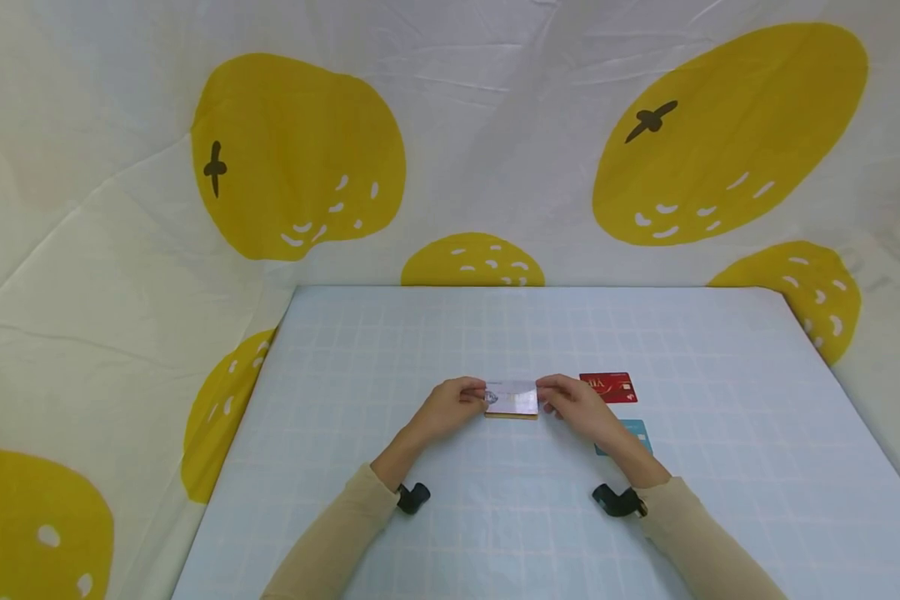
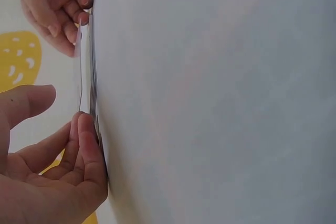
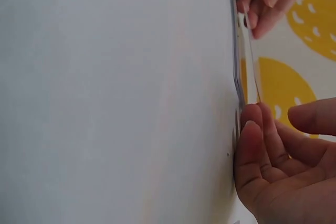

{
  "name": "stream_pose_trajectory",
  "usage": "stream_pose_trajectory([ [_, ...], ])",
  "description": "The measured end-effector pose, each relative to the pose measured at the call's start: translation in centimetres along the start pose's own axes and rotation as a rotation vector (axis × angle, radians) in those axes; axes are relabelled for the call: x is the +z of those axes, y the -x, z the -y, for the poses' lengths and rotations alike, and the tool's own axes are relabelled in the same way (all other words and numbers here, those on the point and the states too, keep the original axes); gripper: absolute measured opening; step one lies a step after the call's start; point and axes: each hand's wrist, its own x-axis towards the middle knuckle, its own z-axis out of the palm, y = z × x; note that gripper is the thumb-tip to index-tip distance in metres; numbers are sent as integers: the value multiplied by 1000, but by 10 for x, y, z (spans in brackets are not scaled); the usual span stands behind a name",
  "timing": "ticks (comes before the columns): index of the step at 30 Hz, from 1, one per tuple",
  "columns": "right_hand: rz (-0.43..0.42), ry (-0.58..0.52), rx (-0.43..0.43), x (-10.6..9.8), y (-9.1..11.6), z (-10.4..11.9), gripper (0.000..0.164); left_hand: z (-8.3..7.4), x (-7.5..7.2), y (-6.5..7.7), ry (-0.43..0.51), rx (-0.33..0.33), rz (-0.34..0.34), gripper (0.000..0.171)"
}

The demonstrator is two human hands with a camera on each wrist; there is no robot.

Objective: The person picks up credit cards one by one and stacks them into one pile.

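Near the middle of the table, a whitish card (image 1: 516, 397) with a small dark print lies level between my two hands. My left hand (image 1: 448, 408) holds its left short end at the fingertips, and my right hand (image 1: 579, 408) holds the right short end. Just beneath it, a yellowish edge (image 1: 512, 416) of another card shows in the head view. In the left wrist view, a thin stack of cards (image 2: 93, 80) rests on the table, and the upper card (image 2: 80, 72) stands slightly apart from it. Both thumbs are off the card in the wrist views.
A red card (image 1: 611, 388) marked VIP lies beyond my right hand. Closer in, a teal card (image 1: 637, 431) is partly covered by my right wrist. The pale checked tabletop (image 1: 390, 333) meets a white cloth (image 1: 495, 150) with yellow fruit prints at the back and sides.
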Motion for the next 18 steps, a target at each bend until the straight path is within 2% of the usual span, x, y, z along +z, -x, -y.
stream_pose_trajectory([
  [18, 12, 111, -50, 1, -3, -7, 30, -3, 1, 0, -50, 5, 16, 37],
])
